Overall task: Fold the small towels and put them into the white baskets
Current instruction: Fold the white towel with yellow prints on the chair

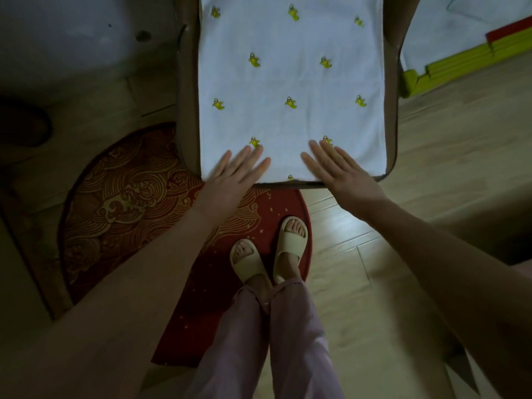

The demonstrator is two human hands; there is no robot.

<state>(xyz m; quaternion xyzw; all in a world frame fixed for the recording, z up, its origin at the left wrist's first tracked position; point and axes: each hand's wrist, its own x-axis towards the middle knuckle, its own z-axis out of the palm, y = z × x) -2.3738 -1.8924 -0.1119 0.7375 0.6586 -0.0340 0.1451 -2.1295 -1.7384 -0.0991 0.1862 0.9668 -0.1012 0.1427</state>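
Note:
A white towel [290, 79] printed with small yellow bananas lies spread flat on a brown seat [391, 110] and covers nearly all of it. My left hand [230, 177] rests with straight fingers on the towel's near left corner. My right hand [342, 171] lies flat, fingers straight, on the near edge to the right of the middle. Neither hand holds anything. No white basket is in view.
A red and gold patterned mat [126, 203] lies on the wooden floor [431, 156] under my feet in pale slippers [267, 249]. Yellow-green and red foam pieces [472, 53] lie at the right. A pale rounded object [72, 38] sits at the upper left.

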